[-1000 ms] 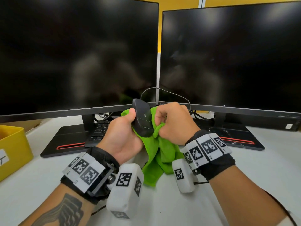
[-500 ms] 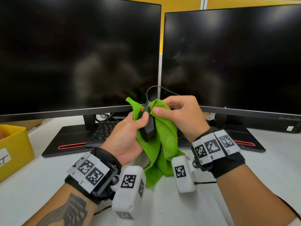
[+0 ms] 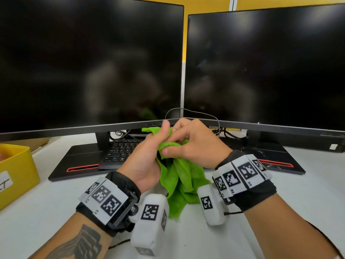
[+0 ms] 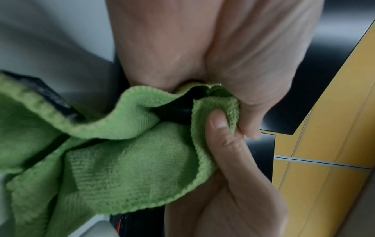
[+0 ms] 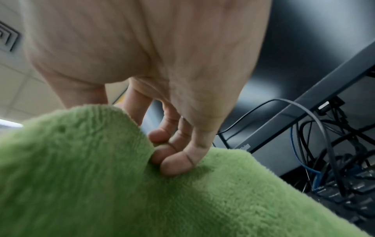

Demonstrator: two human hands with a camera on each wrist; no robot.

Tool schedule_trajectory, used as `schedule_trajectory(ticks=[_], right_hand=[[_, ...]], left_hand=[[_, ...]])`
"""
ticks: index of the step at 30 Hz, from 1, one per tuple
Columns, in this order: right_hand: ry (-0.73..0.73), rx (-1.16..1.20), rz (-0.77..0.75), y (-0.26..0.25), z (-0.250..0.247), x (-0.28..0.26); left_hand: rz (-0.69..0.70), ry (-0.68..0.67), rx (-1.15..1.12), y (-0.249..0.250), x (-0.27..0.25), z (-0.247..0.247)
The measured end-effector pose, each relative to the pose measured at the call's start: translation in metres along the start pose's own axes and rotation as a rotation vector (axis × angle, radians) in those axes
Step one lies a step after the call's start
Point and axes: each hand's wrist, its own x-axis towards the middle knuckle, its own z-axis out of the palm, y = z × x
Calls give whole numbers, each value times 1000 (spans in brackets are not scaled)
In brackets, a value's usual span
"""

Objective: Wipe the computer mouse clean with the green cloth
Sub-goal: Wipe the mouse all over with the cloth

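Note:
Both hands hold the bundle above the white desk (image 3: 56,212). The green cloth (image 3: 179,176) is wrapped over the black computer mouse, which is almost hidden; only a dark sliver of the mouse (image 4: 180,110) shows between folds. My left hand (image 3: 160,139) grips the mouse from the left, thumb pointing up. From the other side, my right hand (image 3: 179,144) pinches the cloth against it, thumb (image 4: 217,123) pressing a fold and fingers (image 5: 174,162) curled on the fabric (image 5: 121,184). The mouse cable (image 3: 205,114) loops up behind the hands.
Two dark monitors (image 3: 89,62) (image 3: 267,68) stand close behind the hands. A black keyboard (image 3: 121,150) lies on the left monitor's base (image 3: 78,165). A yellow bin (image 3: 16,171) sits at the left edge. Tangled cables (image 5: 334,152) hang under the right monitor.
The mouse, in plain view a second ago, is now covered by the cloth. My right hand has slid over it and its thumb has dropped lower; my left thumb now points up.

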Motion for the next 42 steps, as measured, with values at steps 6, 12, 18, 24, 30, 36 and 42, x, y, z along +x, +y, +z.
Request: schedule_trajectory(ticks=[6,12,18,24,30,36,42], right_hand=[[21,300,39,2,-12,-6],[179,297,69,9,-14,-3],[231,288,114,11,-11,-2],[343,284,152,13,-8,0],[285,456,161,8,-9,-1],[258,303,64,8,7,2],[74,169,32,4,7,2]], left_hand=[[89,-48,22,-6,2,-5],[88,-124,58,-6,-1,-2],[90,-122,85,-2,0,-6],[26,-188,1,5,-9,0],[-46,-131,-66,5,-10,7],[-67,11,-57,3,-8,13],[-87,51,-111,6,-10,13]])
